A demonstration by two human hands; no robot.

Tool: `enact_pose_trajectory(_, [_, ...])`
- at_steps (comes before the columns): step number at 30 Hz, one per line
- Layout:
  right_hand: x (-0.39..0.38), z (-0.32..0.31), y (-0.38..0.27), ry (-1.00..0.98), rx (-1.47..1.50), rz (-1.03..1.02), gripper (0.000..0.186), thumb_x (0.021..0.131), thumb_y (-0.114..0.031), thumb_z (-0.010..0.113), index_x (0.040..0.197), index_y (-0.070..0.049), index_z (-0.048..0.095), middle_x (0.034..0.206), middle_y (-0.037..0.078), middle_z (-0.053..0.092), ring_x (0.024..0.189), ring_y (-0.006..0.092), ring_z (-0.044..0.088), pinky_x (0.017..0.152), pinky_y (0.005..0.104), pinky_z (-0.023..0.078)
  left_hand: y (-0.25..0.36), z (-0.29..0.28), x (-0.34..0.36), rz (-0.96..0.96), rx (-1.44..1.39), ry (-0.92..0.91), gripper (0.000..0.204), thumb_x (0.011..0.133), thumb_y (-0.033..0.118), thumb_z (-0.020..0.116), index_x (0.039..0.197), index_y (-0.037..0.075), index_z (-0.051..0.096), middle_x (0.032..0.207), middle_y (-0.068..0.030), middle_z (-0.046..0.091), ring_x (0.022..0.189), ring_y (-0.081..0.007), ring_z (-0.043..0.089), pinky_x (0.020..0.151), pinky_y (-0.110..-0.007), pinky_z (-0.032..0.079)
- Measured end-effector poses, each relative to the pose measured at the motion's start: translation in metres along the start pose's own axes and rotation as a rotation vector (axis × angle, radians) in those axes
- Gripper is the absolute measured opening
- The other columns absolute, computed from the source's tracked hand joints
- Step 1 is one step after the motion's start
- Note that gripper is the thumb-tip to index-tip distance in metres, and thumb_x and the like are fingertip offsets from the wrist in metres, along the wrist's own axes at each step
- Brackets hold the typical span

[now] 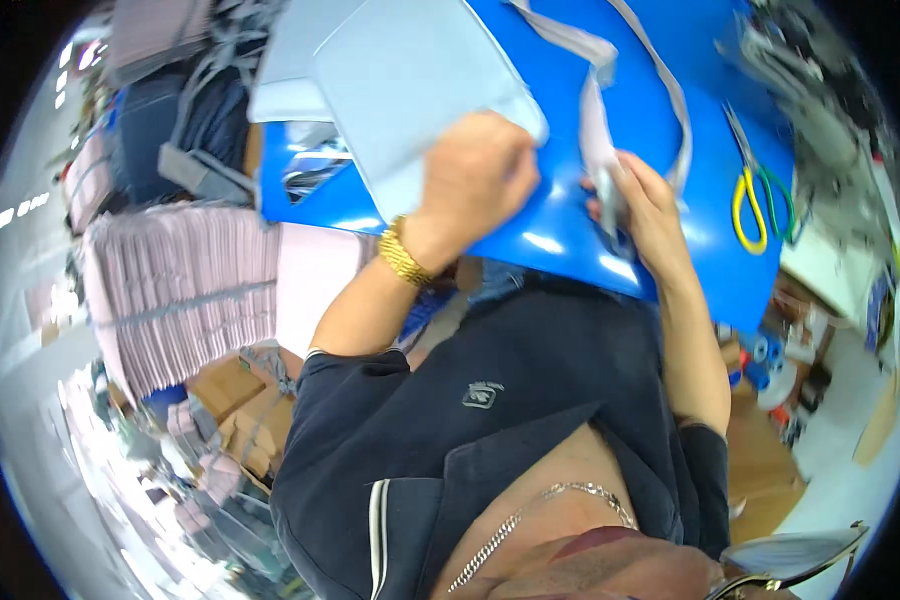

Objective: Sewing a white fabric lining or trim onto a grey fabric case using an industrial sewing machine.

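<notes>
My left hand (pixel 480 175), with a gold bracelet or watch band on the wrist, is closed in a fist over the lower right part of a pale blue-grey flat panel (pixel 410 75). Motion smears it a little, and anything inside its fingers is hidden. Fingers and thumb of my right hand (pixel 650 205) are closed round a pale pinkish-grey fabric strip (pixel 595 125). The strip loops away over the blue tabletop (pixel 545 205), and a short end hangs below the hand. More pale panels (pixel 290 98) lie under the top one.
Scissors (pixel 750 205) with one yellow and one green handle lie right of my right hand. Thick tied bundles of pinkish pieces (pixel 185 300) stand at the left, with dark folded cloth (pixel 155 135) behind. Cardboard boxes (pixel 255 420) sit below them. Thread spools (pixel 762 360) are at the lower right.
</notes>
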State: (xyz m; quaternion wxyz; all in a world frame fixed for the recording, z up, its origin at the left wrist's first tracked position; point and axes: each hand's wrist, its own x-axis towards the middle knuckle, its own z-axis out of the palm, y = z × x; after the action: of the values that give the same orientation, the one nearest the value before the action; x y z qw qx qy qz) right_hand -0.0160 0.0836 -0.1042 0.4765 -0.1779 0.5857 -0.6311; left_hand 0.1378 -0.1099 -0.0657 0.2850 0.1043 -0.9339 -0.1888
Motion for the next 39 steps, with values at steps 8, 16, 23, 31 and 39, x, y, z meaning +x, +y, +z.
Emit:
enact_pose_trajectory(8, [-0.037,-0.019,0.015,0.052,-0.369,-0.133,0.027,0.105,-0.022,0.062,0.115,0.001,0.070,0.084,0.002,0.068,0.077,0.0091,0.057,0.069,0.0294,0.048,0.023,0.045,0.028,0.196,-0.227,-0.294,0.015,0.089,0.015,0.075,0.103,0.008,0.073,0.103,-0.0094,0.073,0.096,-0.0301,0.068,0.078,-0.040,0.055])
enact_pose_trajectory(16, [-0.052,-0.010,0.016,0.143,-0.476,-0.283,0.028,0.105,-0.026,0.064,0.117,-0.001,0.068,0.079,0.008,0.064,0.070,0.0157,0.055,0.065,0.0347,0.045,0.016,0.032,0.109,0.324,-0.368,-0.955,0.013,0.083,0.012,0.074,0.090,0.003,0.069,0.090,-0.0156,0.069,0.090,-0.0368,0.067,0.077,-0.045,0.053])
enact_pose_trajectory(23, [-0.056,-0.008,0.010,0.115,-0.562,-0.249,0.030,0.105,-0.028,0.064,0.116,-0.002,0.070,0.073,0.012,0.060,0.067,0.0194,0.053,0.063,0.0372,0.042,0.013,0.043,0.111,0.298,-0.596,-0.989,0.010,0.085,0.012,0.075,0.086,0.003,0.071,0.091,-0.0145,0.073,0.084,-0.0269,0.070,0.076,-0.037,0.054])
enact_pose_trajectory(31, [-0.053,-0.005,0.007,0.083,-0.539,-0.253,0.030,0.105,-0.030,0.063,0.112,-0.001,0.070,0.070,0.012,0.057,0.066,0.0203,0.052,0.063,0.0380,0.042,0.014,0.030,0.113,0.202,-0.529,-1.049,0.010,0.087,0.012,0.073,0.087,0.003,0.071,0.080,-0.0117,0.072,0.075,-0.0232,0.070,0.073,-0.035,0.054])
enact_pose_trajectory(39, [-0.053,0.006,-0.005,0.113,-0.631,-0.293,0.027,0.105,-0.027,0.061,0.097,-0.002,0.065,0.072,0.018,0.057,0.065,0.0327,0.056,0.063,0.0425,0.042,0.007,0.016,0.123,0.162,-0.430,-1.069,0.022,0.096,0.022,0.072,0.103,0.001,0.075,0.095,-0.0168,0.076,0.083,-0.0266,0.072,0.078,-0.038,0.056])
